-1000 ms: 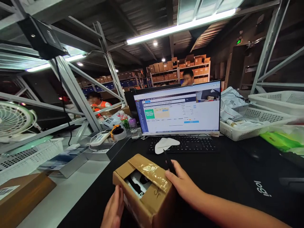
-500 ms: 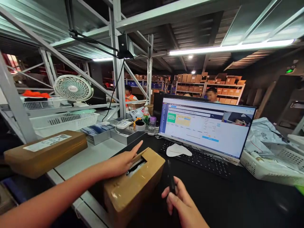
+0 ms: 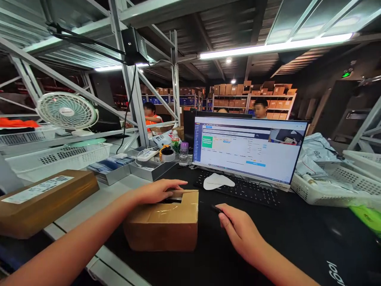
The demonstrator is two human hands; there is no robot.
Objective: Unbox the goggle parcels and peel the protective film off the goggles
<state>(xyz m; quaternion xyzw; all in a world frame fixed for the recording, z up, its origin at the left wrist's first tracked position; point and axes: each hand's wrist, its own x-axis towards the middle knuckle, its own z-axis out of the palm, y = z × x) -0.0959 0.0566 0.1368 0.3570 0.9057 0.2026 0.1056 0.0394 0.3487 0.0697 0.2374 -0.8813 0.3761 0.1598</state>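
Observation:
A brown cardboard box [image 3: 162, 226] sits on the black desk mat, a dark opening in its taped top. My left hand [image 3: 159, 191] grips the box at the far edge of that opening, index finger stretched out to the right; where the other fingertips press is partly hidden. To the right of the box, apart from it, my right hand [image 3: 238, 226] is closed around a slim black tool [image 3: 214, 209]. Only the tool's front end shows, pointing toward the box; it looks like a box cutter, but no blade can be made out.
Beyond the box stand a keyboard [image 3: 253, 194] with a white mouse-shaped pad [image 3: 218, 181] and a monitor [image 3: 238, 155]. A longer labelled carton [image 3: 50, 202] lies at left. White baskets [image 3: 312, 190] with bags stand at right. A fan [image 3: 67, 111] and co-workers are farther back.
The box has turned so its long side faces me, with my left hand still on it. My right hand has tilted the black tool from upright to pointing left. The view has shifted right.

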